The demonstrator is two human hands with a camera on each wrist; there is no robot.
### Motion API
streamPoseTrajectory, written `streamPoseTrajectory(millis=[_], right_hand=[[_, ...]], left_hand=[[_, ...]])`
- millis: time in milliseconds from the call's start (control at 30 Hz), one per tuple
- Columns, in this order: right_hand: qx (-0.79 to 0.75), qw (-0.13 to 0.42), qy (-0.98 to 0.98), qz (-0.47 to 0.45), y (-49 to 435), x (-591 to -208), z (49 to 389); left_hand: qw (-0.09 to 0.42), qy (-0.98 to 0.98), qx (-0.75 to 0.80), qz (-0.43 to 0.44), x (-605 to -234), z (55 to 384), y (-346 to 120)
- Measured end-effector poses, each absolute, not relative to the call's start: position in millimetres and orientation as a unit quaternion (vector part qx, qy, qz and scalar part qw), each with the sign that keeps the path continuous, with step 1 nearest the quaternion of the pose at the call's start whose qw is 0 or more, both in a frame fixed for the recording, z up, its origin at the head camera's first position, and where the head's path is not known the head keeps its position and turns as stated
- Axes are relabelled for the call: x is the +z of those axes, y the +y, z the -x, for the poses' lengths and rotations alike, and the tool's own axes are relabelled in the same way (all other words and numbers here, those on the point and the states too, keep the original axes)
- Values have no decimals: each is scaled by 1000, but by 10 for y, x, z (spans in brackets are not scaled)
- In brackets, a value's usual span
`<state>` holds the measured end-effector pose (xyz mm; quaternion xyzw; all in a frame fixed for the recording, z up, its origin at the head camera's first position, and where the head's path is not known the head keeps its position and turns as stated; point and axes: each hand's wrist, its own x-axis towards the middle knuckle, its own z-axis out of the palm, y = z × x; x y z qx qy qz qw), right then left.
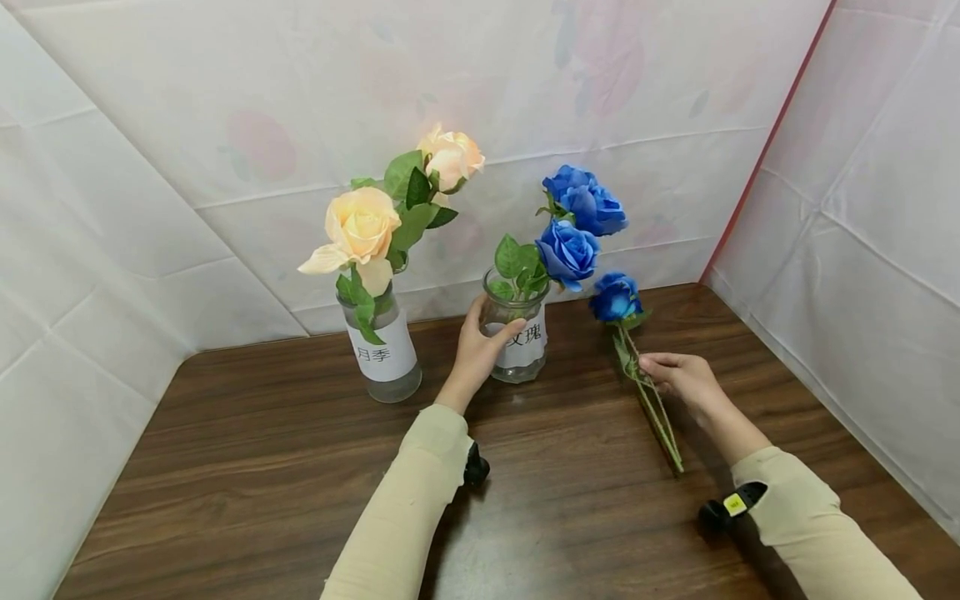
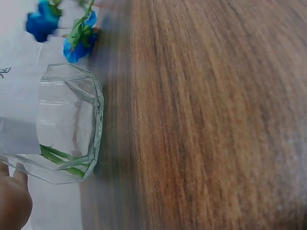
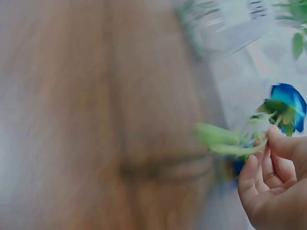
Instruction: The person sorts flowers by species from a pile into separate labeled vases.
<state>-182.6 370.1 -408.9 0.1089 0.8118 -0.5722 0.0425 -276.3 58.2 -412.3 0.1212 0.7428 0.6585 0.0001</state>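
My left hand [image 1: 480, 350] grips a clear glass jar [image 1: 517, 372], thumb across the white label in front. Several blue roses [image 1: 567, 252] and green leaves rise from it, leaning right. Cut stem ends [image 2: 64, 160] show through the jar's base in the left wrist view. To the right of the jar, my right hand [image 1: 686, 383] pinches the stem of another blue rose [image 1: 617, 296], bloom pointing away and stem end towards me. The right wrist view shows thumb and fingertips on the stem, with a blue patch [image 3: 238, 166] partly hidden behind the fingers.
Left of the gripped jar stands a second labelled glass jar [image 1: 393, 379] holding pale peach roses [image 1: 363, 225]. Both jars are on a dark wooden table [image 1: 285, 483]. A white printed cloth [image 1: 300, 100] hangs behind the table and at both sides.
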Motion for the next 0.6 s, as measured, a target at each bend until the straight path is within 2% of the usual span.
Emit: streamPoseTrajectory(millis=[233,433,600], right_hand=[[-746,20,659,-96,3599,-3789,1830],[-817,-57,573,-42,3388,-3618,1902],[-851,-146,503,-33,3106,-3433,1977]], left_hand=[[1,742,659,-119,-4130,2767,584],[-2,744,657,-120,-4130,2766,580],[-2,743,658,-121,-4130,2758,581]])
